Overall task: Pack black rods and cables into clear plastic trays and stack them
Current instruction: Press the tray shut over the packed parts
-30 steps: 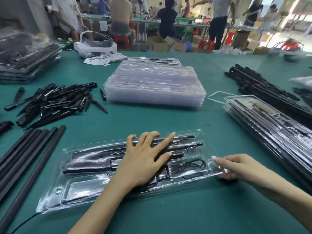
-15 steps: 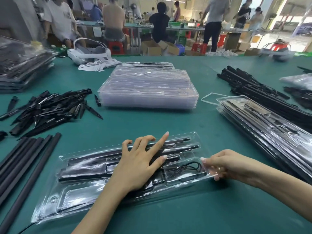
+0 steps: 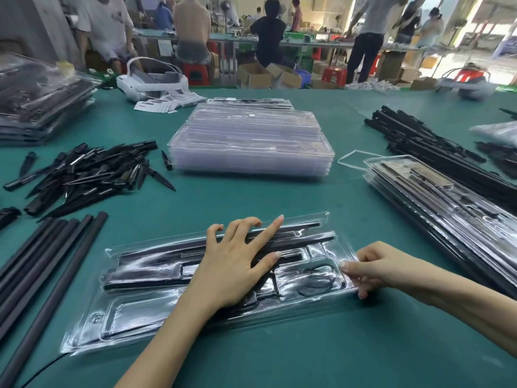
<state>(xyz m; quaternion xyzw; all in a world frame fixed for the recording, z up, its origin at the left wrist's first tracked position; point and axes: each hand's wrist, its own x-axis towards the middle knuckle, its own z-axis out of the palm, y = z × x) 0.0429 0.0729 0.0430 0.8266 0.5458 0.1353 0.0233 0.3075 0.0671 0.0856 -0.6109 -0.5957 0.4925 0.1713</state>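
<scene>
Tray (image 3: 134, 326) filled and pressed shut; right hand now gripping its right end.

Left hand (image 3: 235, 264) lies flat, fingers spread, on the tray over the black rods (image 3: 156, 278); the coiled cable (image 3: 316, 284) sits in the pocket beside the right hand (image 3: 369, 271), whose fingers have curled round the tray's right edge since a second ago, likely readying a lift. Stack of filled trays (image 3: 436, 197) lies to the tray's right, near; bare table (image 3: 307, 354) between them and in front gives room. Loose rods (image 3: 42, 264) lie close at the tray's left end.
</scene>
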